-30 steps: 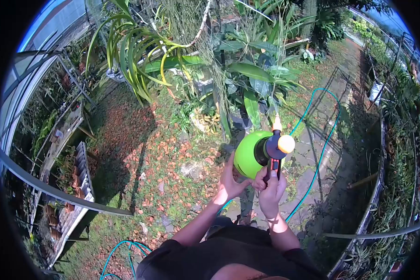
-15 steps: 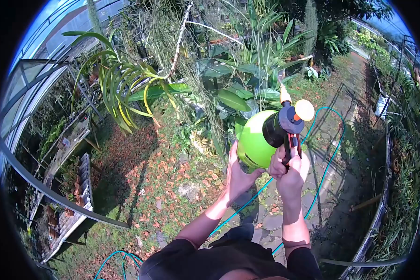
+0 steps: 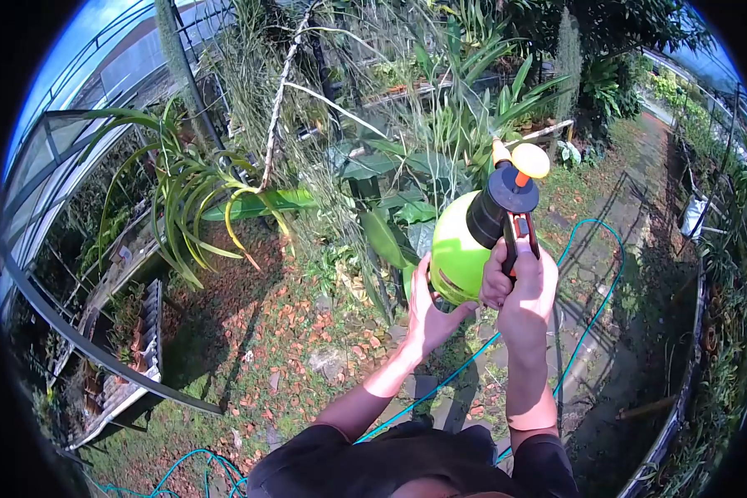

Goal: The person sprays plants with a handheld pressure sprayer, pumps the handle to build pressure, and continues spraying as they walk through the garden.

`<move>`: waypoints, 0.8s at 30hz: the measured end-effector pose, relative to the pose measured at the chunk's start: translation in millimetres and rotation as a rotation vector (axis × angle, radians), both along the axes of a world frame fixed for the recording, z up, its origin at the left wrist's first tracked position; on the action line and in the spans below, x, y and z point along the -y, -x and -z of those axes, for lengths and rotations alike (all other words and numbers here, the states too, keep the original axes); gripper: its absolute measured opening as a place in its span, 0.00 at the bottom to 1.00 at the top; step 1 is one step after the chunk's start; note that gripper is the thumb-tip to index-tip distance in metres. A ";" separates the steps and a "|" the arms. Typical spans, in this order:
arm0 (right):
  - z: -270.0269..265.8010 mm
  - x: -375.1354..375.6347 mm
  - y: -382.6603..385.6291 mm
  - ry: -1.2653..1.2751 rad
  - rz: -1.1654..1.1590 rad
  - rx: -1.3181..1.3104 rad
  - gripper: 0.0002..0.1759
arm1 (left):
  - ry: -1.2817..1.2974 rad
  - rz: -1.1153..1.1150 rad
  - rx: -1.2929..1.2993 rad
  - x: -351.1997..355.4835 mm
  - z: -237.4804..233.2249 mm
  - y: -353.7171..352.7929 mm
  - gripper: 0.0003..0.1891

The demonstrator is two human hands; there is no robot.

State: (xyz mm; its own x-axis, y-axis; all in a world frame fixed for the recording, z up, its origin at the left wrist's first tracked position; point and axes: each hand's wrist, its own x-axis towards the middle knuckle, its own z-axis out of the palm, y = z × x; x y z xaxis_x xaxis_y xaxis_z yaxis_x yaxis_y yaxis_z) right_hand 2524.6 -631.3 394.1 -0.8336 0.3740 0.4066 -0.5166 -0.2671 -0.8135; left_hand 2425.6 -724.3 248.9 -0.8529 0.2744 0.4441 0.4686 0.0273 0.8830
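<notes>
A green pump sprayer [image 3: 455, 257] with a black collar, a yellow pump knob [image 3: 530, 161] and a yellow nozzle [image 3: 500, 152] is held up in front of me, tilted away. My right hand [image 3: 519, 286] wraps round its black handle, thumb by the red trigger lock on top. From below and the left, my left hand [image 3: 432, 311] supports the green tank, its fingers curled along the side. The nozzle points at long-leaved plants [image 3: 465, 91] and hanging thin strands. Fine droplets cannot be made out clearly.
A strappy-leaved hanging plant [image 3: 183, 199] and a pale bare branch [image 3: 284, 91] are at the left. A teal hose [image 3: 593, 311] loops over the stone path. Potted plants stand on a bench [image 3: 141, 332] at far left. A metal rail [image 3: 100, 357] curves before it.
My view has shifted, so the plants and branch at left appear further left. The sprayer stays in both hands, its nozzle now slightly higher and more foreshortened.
</notes>
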 end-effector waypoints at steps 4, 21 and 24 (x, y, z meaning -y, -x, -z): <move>1.8 -50.2 8.0 0.024 0.007 -0.004 0.18 | 0.039 -0.024 -0.027 -42.2 0.6 2.8 0.59; -9.2 -217.1 27.3 -0.140 -0.302 0.065 0.16 | -0.097 -0.157 0.094 -204.2 8.8 -10.5 0.56; 0.5 -228.8 36.7 -0.116 -0.319 0.103 0.16 | -0.069 -0.177 0.171 -216.1 24.7 -5.2 0.56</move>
